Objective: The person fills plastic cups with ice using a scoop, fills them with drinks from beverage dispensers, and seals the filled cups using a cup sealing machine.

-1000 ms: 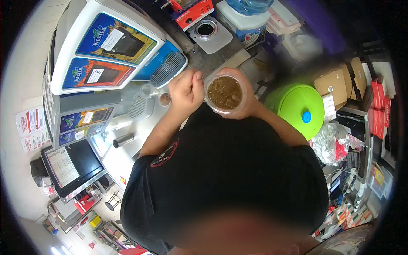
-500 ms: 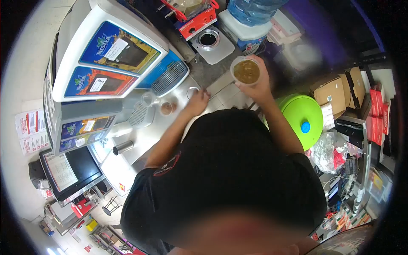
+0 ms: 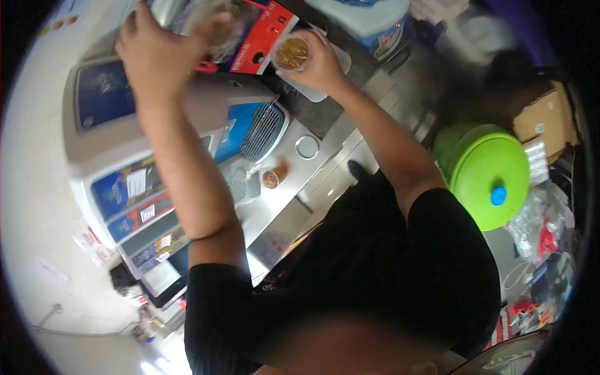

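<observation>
My right hand is wrapped round a clear cup of amber drink, held beside the red-fronted machine. My left hand is raised high over the white drink dispenser, its fingers apart and nothing seen in them, somewhat blurred. Near its thumb, at the top of the red machine, is a blurred clear, bag-like thing. On the steel counter below stands a second cup with brown contents. A round, ring-edged disc lies on the counter close to the dispenser's drip tray.
A green drum with a blue-knobbed lid stands to the right. Past it are cardboard boxes and clear plastic bags. The white base of a water dispenser is at the top.
My left hand has risen from the counter, by the ring-edged disc, to above the dispenser. My right hand has carried the cup of amber drink leftward to the red machine. The view has shifted.
</observation>
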{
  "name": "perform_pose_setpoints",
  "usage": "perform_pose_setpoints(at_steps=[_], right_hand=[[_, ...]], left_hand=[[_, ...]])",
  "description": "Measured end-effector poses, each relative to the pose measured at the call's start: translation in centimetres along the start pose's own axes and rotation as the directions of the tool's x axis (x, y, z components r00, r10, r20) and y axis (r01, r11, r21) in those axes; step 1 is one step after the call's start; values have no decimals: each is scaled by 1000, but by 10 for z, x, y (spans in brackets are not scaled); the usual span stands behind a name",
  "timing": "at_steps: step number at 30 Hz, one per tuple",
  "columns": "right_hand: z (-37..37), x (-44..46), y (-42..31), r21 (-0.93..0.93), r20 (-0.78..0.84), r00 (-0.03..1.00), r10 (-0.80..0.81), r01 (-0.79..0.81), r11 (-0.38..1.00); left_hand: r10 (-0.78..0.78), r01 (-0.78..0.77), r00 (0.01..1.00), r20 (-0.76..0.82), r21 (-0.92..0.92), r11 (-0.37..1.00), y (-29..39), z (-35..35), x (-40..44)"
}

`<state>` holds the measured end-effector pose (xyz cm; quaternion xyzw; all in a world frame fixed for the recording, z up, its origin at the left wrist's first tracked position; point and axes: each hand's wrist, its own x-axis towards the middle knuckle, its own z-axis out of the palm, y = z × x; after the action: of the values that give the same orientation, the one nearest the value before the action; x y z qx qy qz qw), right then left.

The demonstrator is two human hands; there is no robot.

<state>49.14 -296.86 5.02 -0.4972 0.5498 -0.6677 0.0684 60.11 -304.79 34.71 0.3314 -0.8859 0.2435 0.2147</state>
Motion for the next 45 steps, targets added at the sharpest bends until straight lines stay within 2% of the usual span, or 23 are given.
perform_pose_setpoints(at_steps=[1,3,6,7,9,11,13,14,16,17,18,21,24,26,28,30,34,36,37,40,43,44,45], right_hand=[[9,-1,13,24,-22,998,53,-52,998],[24,-6,39,-92,-31,999,21,-23,995],[43,-24,66,-58,-28,989,143,-144,988],[47,-29,74,-91,-1,989,151,-150,984],[48,-33,76,-112,-47,995,91,-96,989],[36,-33,65,-308,9,983,186,-174,935],[22,-29,65,-353,-17,973,228,-220,909],[23,-31,67,-419,-47,971,235,-233,878],[40,-37,77,-450,-123,968,220,-252,857],[45,-38,81,-498,-201,963,182,-260,828],[25,-32,70,-521,-129,953,274,-300,799],[53,-38,82,-495,-216,941,260,-335,802],[62,-37,82,-517,-228,928,295,-373,771],[49,-31,76,-547,-198,919,342,-393,739],[26,-22,71,-571,-11,904,428,-357,739],[29,-29,73,-568,-8,908,420,-350,745],[-4,-48,68,-300,6,904,427,-406,863],[-30,-61,69,-41,33,866,498,-497,867],[-40,-69,74,92,61,836,545,-548,831],[-56,-99,99,429,247,739,626,-663,614],[-49,-127,120,661,417,718,558,-661,356],[-44,-133,125,712,457,715,528,-650,264],[-44,-132,126,704,425,741,520,-632,324]], left_hand=[[-6,-12,983,183,98,995,-14,20,19],[-163,269,808,566,-108,957,-31,52,38],[-167,468,620,766,-191,863,-30,82,34],[-157,504,624,765,-241,830,-17,81,28],[-197,433,715,671,-204,878,-11,84,20],[-258,477,723,641,-193,857,-24,87,14],[-280,419,777,564,-130,899,-14,90,8],[-237,297,855,462,-61,953,-6,98,2],[-285,242,902,324,165,956,16,109,-7],[-217,172,937,275,177,969,22,115,-11],[-210,162,937,279,186,969,31,122,-15],[-226,187,963,144,246,951,42,135,-23],[20,-29,1000,23,498,867,26,140,-26],[-3,22,999,-36,544,839,37,150,-32],[-25,78,995,-98,586,807,39,155,-35],[-46,156,983,-178,674,722,35,158,-38],[-54,174,975,-216,588,790,28,165,-40],[371,-71,914,-162,839,540,3,168,-45],[372,-74,915,-159,838,540,-3,173,-49],[301,193,897,-324,899,392,0,185,-57],[182,132,953,-244,869,477,40,172,-69],[-94,182,980,-175,604,776,56,152,-67],[-313,303,950,4,247,921,68,134,-61]])
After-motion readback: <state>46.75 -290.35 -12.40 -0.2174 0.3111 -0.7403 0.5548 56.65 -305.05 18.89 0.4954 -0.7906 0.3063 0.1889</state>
